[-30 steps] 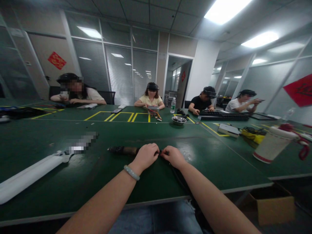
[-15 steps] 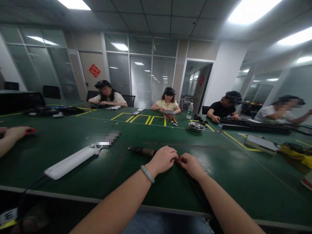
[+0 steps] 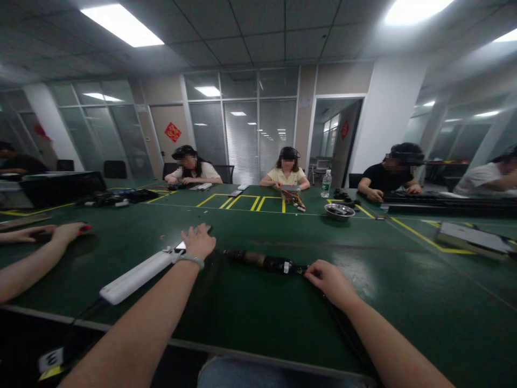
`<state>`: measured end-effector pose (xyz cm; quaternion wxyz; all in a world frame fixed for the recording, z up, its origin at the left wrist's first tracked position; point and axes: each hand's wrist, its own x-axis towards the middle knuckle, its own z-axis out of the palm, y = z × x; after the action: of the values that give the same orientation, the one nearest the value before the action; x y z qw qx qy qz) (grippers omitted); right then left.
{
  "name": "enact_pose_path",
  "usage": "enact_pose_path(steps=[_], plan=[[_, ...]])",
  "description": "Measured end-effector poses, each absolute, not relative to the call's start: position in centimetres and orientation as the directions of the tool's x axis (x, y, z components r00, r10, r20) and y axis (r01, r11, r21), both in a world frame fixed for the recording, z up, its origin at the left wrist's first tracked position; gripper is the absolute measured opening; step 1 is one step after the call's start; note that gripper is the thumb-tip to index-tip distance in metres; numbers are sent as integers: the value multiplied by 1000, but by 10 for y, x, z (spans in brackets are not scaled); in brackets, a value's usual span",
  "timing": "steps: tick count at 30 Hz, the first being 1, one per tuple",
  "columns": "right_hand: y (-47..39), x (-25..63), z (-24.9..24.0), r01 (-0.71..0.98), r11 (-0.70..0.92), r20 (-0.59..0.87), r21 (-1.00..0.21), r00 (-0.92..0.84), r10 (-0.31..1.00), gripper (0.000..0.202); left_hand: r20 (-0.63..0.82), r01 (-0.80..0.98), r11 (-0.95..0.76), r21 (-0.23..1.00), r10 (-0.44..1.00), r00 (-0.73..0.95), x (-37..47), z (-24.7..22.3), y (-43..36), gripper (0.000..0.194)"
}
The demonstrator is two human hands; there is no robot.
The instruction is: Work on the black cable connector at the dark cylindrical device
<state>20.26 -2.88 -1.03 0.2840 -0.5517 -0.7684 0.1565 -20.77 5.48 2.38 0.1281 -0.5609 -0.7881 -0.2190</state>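
Observation:
My left hand point(image 3: 200, 242), with a pale bangle at the wrist, reaches over a phone-like slab point(image 3: 180, 246), its fingers spread. The hand hides most of the slab; whether it touches it I cannot tell. A long white power strip point(image 3: 139, 276) lies beside it, its dark cord running off the table's near edge. In front of me lies a dark, corded, rod-shaped tool point(image 3: 258, 262) with a brownish middle and a small white label. My right hand point(image 3: 333, 283) pinches the black cable point(image 3: 309, 269) at the tool's right end; the cable trails down under the forearm.
Across the green table point(image 3: 258, 312) sit several people wearing headgear. A metal bowl point(image 3: 339, 211), a water bottle point(image 3: 326, 184) and bundled wires point(image 3: 294, 198) stand farther back. A grey flat box point(image 3: 472, 238) lies right. Another person's hands point(image 3: 67, 233) are at left.
My left hand has left the tool's right end and moved left to the slab, uncovering the tool and its label. My right hand stays at the cable. The view has turned slightly left.

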Motion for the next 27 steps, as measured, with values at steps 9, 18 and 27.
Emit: enact_pose_path(steps=[9,18,27], plan=[[-29,203,-11,752,357,275,-554,-239,931,16,445,965,219,146,857,-262,-204,19,58,44],[-26,205,-14,742,367,301,-561,-230,926,15,551,925,-375,55,784,285,-79,53,21,55],[-25,205,-17,767,400,362,-502,-233,903,8,481,701,-694,164,677,557,-2,40,3,21]])
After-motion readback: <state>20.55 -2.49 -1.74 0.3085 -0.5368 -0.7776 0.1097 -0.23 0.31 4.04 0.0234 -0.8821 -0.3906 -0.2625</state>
